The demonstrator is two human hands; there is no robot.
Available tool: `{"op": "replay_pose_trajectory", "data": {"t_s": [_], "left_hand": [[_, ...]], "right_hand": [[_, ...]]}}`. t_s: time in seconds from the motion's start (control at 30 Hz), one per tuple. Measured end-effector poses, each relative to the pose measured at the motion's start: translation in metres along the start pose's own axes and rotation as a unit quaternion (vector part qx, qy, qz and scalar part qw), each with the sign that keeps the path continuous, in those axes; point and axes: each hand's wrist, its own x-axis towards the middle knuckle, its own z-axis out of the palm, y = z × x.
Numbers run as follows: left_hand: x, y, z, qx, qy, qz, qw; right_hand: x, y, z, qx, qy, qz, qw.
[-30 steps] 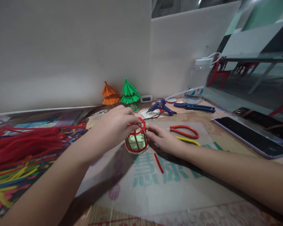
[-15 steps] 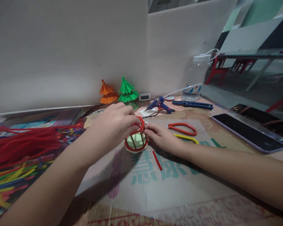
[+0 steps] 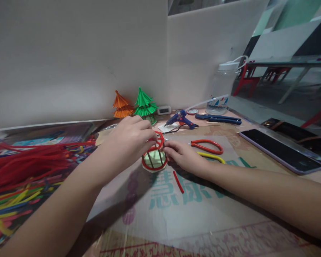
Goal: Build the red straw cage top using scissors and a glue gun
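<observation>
In the middle of the table stands a small pipe-cleaner pavilion frame [image 3: 154,168], with a red ring on a pale base, brown posts and a red spoked ring on top. My left hand [image 3: 131,137] reaches over it from the left, its fingers closed at the upper ring and partly hiding it. From the right, my right hand [image 3: 180,153] pinches at the frame's right side, just under the upper ring. A short red pipe-cleaner piece [image 3: 178,182] lies on the sheet in front. Just beyond my right hand are pliers with red and yellow handles [image 3: 207,146].
Red pipe cleaners [image 3: 29,164] and mixed-colour ones [image 3: 13,203] are heaped at left. Behind stand an orange tree [image 3: 121,105], a green tree [image 3: 144,103], a blue glue gun [image 3: 182,118] and a bottle [image 3: 222,89]. A phone [image 3: 279,150] lies right.
The upper ring has tilted slightly, so its spokes show more. My left fingers have shifted a little on it; my right hand stays nearly in place.
</observation>
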Motion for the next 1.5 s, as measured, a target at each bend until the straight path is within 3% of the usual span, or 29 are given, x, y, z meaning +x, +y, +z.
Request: {"op": "replay_pose_trajectory", "data": {"t_s": [1.1,1.2,1.33,1.4,1.5], "left_hand": [[-0.001,0.005,-0.001,0.014,0.0,0.013,1.0],[-0.002,-0.001,-0.009,-0.027,0.023,-0.021,0.999],[-0.008,-0.017,-0.015,-0.105,0.075,-0.129,0.983],[-0.016,-0.025,-0.006,-0.174,0.084,-0.166,0.967],[-0.035,-0.029,0.025,-0.302,0.106,-0.201,0.926]], "right_hand": [[-0.001,-0.004,0.0,-0.001,0.007,0.008,1.0],[0.0,-0.004,-0.002,-0.015,0.015,0.005,1.0],[0.004,0.002,-0.007,-0.065,0.037,-0.029,0.997],[0.007,0.007,-0.01,-0.073,0.048,-0.046,0.995],[0.01,0.012,-0.016,-0.065,0.066,-0.078,0.993]]}}
